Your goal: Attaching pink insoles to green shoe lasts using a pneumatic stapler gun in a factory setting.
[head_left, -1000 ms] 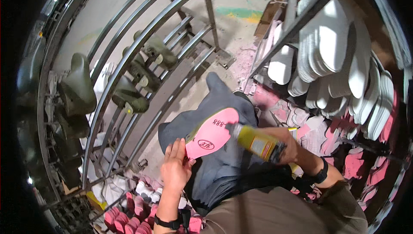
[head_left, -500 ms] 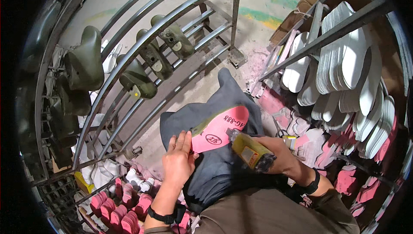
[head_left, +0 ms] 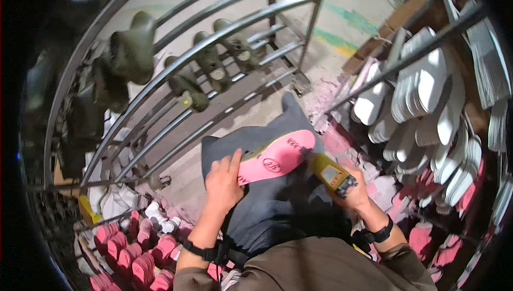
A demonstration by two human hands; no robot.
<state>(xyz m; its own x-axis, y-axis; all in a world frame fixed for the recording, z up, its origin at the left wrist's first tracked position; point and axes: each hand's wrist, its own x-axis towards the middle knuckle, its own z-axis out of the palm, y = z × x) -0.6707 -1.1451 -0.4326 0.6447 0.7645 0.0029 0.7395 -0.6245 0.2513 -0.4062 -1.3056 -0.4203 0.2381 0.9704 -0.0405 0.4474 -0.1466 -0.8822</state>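
Note:
A pink insole (head_left: 278, 160) with dark printed marks lies tilted across the dark grey cloth (head_left: 267, 211) over my lap. A yellowish-green edge shows along its far side. My left hand (head_left: 223, 181) grips its left end, fingers lying along the edge and the thumb mostly hidden. In my right hand (head_left: 350, 189) is a yellow box-shaped container (head_left: 329, 173) with dark, crusted ends. Its narrow tip points at the insole's right end; the blur hides whether they touch.
A curved metal rack (head_left: 176, 66) at left carries several dark green boot-shaped forms (head_left: 133, 48). White insoles (head_left: 427, 72) hang in stacks on the right rack. Pink pieces (head_left: 128, 253) fill the lower left, with more pink scraps (head_left: 422, 237) at lower right.
The view has shifted, moving the racks in the picture. My right hand has brought the yellow container from the insole's middle toward its right end. My left hand still holds the left end.

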